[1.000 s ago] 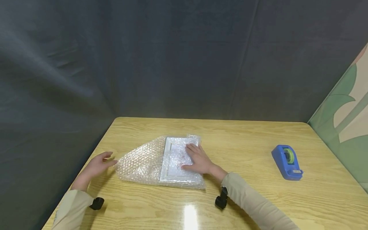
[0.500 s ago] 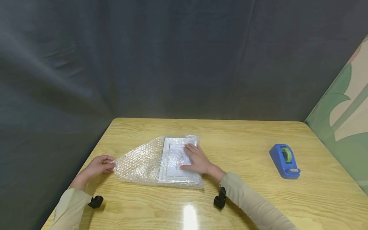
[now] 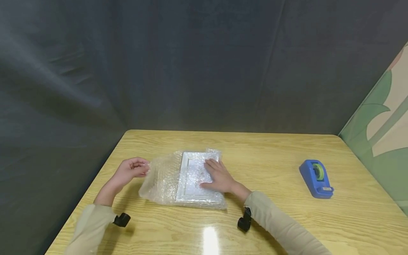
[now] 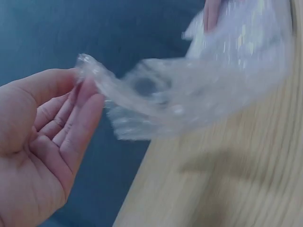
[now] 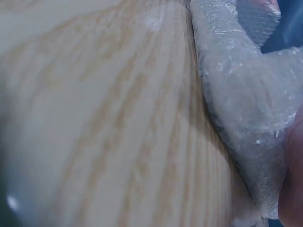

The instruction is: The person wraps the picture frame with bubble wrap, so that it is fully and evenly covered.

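Note:
A white picture frame [image 3: 182, 179] lies flat on the table under clear bubble wrap [image 3: 160, 182]. My right hand [image 3: 219, 177] rests with fingers spread on the wrapped frame's right part. At the left, my left hand [image 3: 130, 170] pinches the loose end of the wrap between thumb and fingers, holding it raised off the table. In the left wrist view the wrap's edge [image 4: 94, 71] sits between thumb and fingertips, and the sheet sags blurred toward the frame. The right wrist view shows the puffy folded side of the wrap [image 5: 236, 85] beside part of the right hand.
A blue tape dispenser [image 3: 316, 179] with a green-yellow roll stands on the right of the wooden table [image 3: 264, 159]. A dark curtain [image 3: 204, 67] hangs behind and along the left. A patterned green and beige cloth [image 3: 382, 131] borders the right side.
My left hand has taken hold of the wrap's left end and lifted it up and to the right, toward the frame. The right hand stays on the frame.

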{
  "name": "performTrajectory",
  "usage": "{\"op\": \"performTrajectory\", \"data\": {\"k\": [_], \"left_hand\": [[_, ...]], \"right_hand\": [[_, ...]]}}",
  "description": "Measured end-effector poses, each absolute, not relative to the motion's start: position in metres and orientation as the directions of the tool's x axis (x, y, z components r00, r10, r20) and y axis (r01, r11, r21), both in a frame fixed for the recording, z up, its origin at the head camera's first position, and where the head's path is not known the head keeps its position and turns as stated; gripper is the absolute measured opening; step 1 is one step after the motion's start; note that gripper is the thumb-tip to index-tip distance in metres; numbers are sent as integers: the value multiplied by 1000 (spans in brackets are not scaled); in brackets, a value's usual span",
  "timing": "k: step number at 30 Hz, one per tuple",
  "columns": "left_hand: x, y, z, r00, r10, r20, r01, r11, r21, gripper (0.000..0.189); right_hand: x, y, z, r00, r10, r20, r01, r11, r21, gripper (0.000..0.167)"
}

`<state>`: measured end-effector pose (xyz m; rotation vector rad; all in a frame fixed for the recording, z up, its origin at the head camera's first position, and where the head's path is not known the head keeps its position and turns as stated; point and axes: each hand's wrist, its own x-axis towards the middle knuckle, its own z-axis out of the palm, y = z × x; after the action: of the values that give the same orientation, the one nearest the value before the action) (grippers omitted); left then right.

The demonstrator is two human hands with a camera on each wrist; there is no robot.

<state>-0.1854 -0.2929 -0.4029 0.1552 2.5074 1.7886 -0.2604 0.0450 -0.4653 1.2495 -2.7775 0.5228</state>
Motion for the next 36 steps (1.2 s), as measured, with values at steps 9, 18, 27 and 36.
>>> {"op": "performTrajectory", "data": {"k": [9, 18, 27, 36], "left_hand": [[-197, -228, -401, -986, 150, 78, 106, 189, 976, 35], [-209, -176, -427, -952, 288, 101, 159, 185, 970, 28], [-209, -151, -436, -918, 384, 100, 229, 306, 924, 24], [-202, -139, -444, -895, 432, 109, 328, 474, 818, 13]], "right_hand": [[-263, 45, -469, -678, -717, 163, -730, 628, -272, 83], [-262, 45, -469, -691, -708, 148, -718, 646, -260, 80], [-257, 45, -466, -694, -695, 188, -716, 639, -282, 50], [-259, 44, -468, -703, -684, 195, -707, 641, -298, 49]]}}
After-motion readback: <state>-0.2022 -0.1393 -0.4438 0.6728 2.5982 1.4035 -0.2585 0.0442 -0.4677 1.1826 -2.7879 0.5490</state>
